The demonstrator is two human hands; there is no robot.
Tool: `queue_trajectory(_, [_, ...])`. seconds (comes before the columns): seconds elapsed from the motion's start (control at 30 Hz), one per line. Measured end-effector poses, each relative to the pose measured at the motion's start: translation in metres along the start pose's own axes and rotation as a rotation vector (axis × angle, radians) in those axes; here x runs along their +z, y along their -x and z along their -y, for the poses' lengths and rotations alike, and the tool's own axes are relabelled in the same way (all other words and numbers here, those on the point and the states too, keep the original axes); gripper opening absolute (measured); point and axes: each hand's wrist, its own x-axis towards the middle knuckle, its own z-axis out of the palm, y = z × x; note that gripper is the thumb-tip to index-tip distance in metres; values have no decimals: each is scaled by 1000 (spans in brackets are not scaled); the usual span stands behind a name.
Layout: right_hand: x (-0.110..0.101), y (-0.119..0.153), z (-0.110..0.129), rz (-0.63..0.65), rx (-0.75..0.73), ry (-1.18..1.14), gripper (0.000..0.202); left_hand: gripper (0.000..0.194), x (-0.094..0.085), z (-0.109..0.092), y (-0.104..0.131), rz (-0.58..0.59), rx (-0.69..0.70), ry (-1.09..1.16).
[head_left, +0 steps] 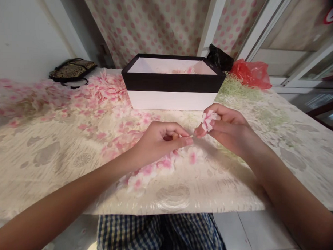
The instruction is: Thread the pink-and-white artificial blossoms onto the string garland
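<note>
My right hand [230, 129] holds a small pink-and-white artificial blossom [209, 120] between thumb and fingers, above the table. Close beside it, thumb and forefinger of my left hand [166, 139] are pinched together. A tiny pale bit shows at those fingertips, too small to name. Below the hands a string of white blossoms with pink centres [165, 162] lies on the patterned tablecloth [72, 162]. More pink blossoms [122, 143] are partly hidden behind my left hand and wrist.
A black-and-white box [173, 99] stands beyond my hands, with some pink pieces inside. Heaped pink flowers [104, 88] spread along the left. Pale green shreds [238, 89], a red plastic bag [251, 73] and a black bag [220, 57] lie right. A patterned pouch [72, 69] rests back left.
</note>
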Motion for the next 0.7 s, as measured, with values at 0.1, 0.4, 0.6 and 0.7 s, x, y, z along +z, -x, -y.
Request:
queue_trajectory(0.1, [-4,1,1,108,19,68,11,15,-2,2,0,26,16,-25])
queue_trajectory(0.4, [-2,0,-7,282,-38,104,2,14,-1,-1,3,79,77,-102])
queue_trajectory(0.6, [-1,0,-5,350,-7,87,3,12,-1,-2,4,106,124,-159])
queue_trajectory(0.7, [-1,1,-3,370,8,81,3,12,-1,-1,5,112,152,-181])
